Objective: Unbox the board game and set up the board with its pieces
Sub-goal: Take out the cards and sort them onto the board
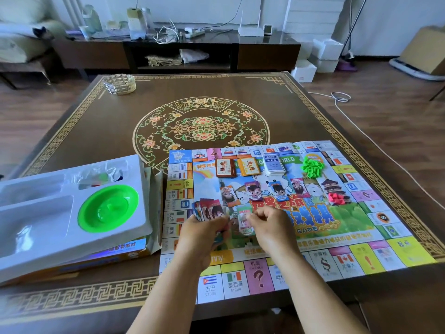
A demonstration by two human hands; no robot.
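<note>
Head view, left to right: white plastic tray [72, 208] with green dish [108, 208] resting on game box [125, 249] at tabletop [96, 121] left. Paper game board [361, 251] spread flat at near right, carrying card decks [249, 167], green houses [312, 167], pink pieces [336, 198]. Left hand [202, 233] gripping fanned banknotes [208, 209]; right hand [271, 226] pinching one note [245, 221], hands close together over board.

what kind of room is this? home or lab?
Most likely a home living room. The board game lies on a low ornate coffee table, a dark TV-style console with a router and cables stands against the wall, and a cushioned sofa shows at far left.
</note>
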